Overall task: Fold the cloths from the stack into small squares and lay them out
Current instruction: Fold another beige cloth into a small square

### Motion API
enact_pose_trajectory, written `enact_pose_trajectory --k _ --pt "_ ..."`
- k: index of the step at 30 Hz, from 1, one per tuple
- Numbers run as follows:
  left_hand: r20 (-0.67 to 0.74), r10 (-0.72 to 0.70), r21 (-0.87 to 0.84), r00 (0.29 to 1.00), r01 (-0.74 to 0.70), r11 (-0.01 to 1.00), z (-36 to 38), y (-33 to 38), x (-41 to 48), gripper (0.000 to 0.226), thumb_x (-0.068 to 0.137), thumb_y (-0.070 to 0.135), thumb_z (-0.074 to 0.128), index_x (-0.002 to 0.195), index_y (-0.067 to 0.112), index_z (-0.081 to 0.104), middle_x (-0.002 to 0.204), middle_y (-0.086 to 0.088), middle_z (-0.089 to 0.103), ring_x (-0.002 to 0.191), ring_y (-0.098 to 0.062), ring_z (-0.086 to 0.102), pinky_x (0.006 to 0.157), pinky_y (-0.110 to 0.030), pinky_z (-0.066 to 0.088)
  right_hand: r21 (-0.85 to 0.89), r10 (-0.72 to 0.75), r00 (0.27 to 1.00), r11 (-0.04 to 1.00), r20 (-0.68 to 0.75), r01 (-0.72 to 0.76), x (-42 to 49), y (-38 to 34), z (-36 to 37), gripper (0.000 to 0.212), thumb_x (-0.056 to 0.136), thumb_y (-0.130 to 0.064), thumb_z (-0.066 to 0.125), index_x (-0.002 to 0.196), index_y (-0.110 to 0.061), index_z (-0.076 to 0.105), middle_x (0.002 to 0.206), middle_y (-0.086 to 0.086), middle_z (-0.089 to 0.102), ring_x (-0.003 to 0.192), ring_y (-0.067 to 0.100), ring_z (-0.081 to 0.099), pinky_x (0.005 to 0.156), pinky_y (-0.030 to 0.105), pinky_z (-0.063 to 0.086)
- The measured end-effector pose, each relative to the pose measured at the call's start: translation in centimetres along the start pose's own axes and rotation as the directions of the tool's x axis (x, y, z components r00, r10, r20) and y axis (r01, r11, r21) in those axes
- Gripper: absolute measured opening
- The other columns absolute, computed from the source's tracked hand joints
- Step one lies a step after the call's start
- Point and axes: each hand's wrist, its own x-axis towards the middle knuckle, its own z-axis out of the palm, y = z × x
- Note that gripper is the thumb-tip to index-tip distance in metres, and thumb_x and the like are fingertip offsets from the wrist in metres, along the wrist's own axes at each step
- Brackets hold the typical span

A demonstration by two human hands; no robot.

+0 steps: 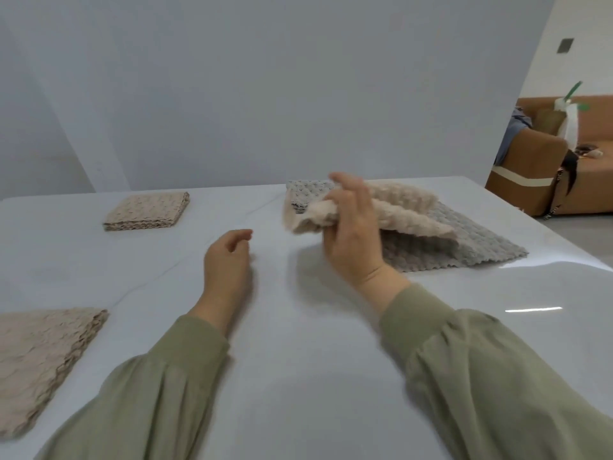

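Observation:
A beige textured cloth (394, 207) is lifted off the stack at the table's far right, its near edge gripped by my right hand (351, 234). Under it lies a grey cloth (464, 240), flat on the table. My left hand (227, 260) hovers over the table's middle, fingers loosely curled, holding nothing. One folded beige square (147, 210) lies at the far left. Another folded beige cloth (39, 356) lies at the near left, partly cut off by the frame edge.
The white table (298, 360) has a glossy top; its right edge runs diagonally at the right. A plain wall stands close behind it. Beyond the right edge are a brown sofa (530, 167) and clutter.

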Motion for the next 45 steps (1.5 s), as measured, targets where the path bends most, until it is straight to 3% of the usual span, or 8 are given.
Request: enact_pose_trajectory --k 2,4,13,26,30,35,42,45 --pt "-0.079 -0.129 -0.172 0.988 0.114 0.978 -2.2 -0.6 0.4 0.025 0.089 0.003 0.045 0.098 0.015 0.065 0.097 -0.002 0.066 0.101 -0.021 0.061 0.094 -0.032 0.045 -0.081 0.126 0.927 0.991 0.353 -0.104 -1.3 -3.0 1.6 0.043 0.073 -0.018 0.057 0.114 -0.006 0.049 0.139 0.020 0.041 0.133 0.030 0.031 0.110 0.060 0.018" --pt "-0.094 -0.216 -0.251 0.972 0.187 0.950 -4.1 -1.1 0.5 0.024 0.090 0.006 0.043 0.097 0.018 0.063 0.093 0.003 0.065 0.099 -0.018 0.061 0.094 -0.035 0.046 -0.330 0.320 0.697 0.936 0.642 -0.125 -3.1 -3.9 2.7 0.068 0.078 -0.043 0.054 0.136 -0.012 0.034 0.156 0.010 0.014 0.145 0.026 0.004 0.113 0.059 -0.002" --pt "0.271 -0.073 -0.069 0.960 0.095 0.993 -7.6 -1.6 -1.5 0.023 0.096 0.015 0.046 0.112 0.020 0.062 0.110 0.003 0.065 0.100 -0.006 0.060 0.086 -0.021 0.044 -0.371 0.418 0.462 0.908 0.782 -0.193 -3.7 -3.8 3.0 0.080 0.074 -0.075 0.048 0.135 -0.025 0.041 0.141 0.000 0.041 0.131 0.024 0.031 0.107 0.054 0.025" --pt "0.557 0.105 0.307 0.824 -0.321 0.896 -8.4 -1.5 -2.6 0.030 0.085 0.021 0.067 0.115 0.022 0.065 0.108 0.008 0.066 0.101 -0.006 0.058 0.090 -0.019 0.042 -0.047 0.177 0.571 0.971 0.802 -0.235 -4.4 -5.9 2.0 0.062 0.082 -0.050 0.063 0.132 -0.017 0.050 0.142 0.004 0.044 0.133 0.018 0.034 0.110 0.029 0.022" --pt "0.557 0.073 0.298 0.827 -0.282 0.912 -9.0 -1.3 -2.5 0.032 0.090 0.021 0.060 0.122 0.026 0.060 0.105 0.008 0.063 0.096 -0.005 0.055 0.085 -0.018 0.037 -0.179 0.235 0.659 0.972 0.714 -0.153 -4.4 -4.7 2.4 0.038 0.085 -0.030 0.064 0.119 -0.014 0.062 0.138 0.009 0.048 0.131 0.026 0.038 0.111 0.046 0.023" --pt "0.616 0.097 0.382 0.782 -0.404 0.831 -9.6 -1.2 -2.3 0.038 0.083 0.021 0.069 0.120 0.026 0.062 0.105 0.016 0.061 0.098 0.002 0.049 0.078 0.000 0.030 -0.326 0.309 0.862 0.928 0.403 -0.180 -3.7 -4.0 1.5 0.022 0.064 0.001 0.064 0.085 -0.004 0.062 0.085 0.013 0.058 0.081 0.033 0.053 0.071 0.037 0.037" --pt "0.534 0.158 0.436 0.831 -0.430 0.791 -9.5 -1.5 -2.0 0.010 0.082 0.013 0.068 0.092 0.011 0.072 0.095 -0.001 0.067 0.084 -0.010 0.050 0.073 -0.014 0.036 -0.279 0.325 0.685 0.943 0.652 -0.181 -4.8 -3.9 2.4 0.034 0.071 -0.031 0.072 0.095 -0.010 0.060 0.091 0.006 0.055 0.087 0.021 0.047 0.076 0.036 0.037" --pt "0.345 0.157 0.563 0.925 -0.337 0.754 -9.8 -2.0 -1.6 0.008 0.086 0.013 0.062 0.087 0.013 0.070 0.091 -0.002 0.068 0.090 -0.019 0.058 0.079 -0.027 0.043 -0.305 0.371 0.759 0.923 0.535 -0.235 -4.3 -3.6 2.1 0.023 0.069 -0.005 0.062 0.092 -0.004 0.065 0.093 0.013 0.056 0.090 0.031 0.050 0.076 0.037 0.037"
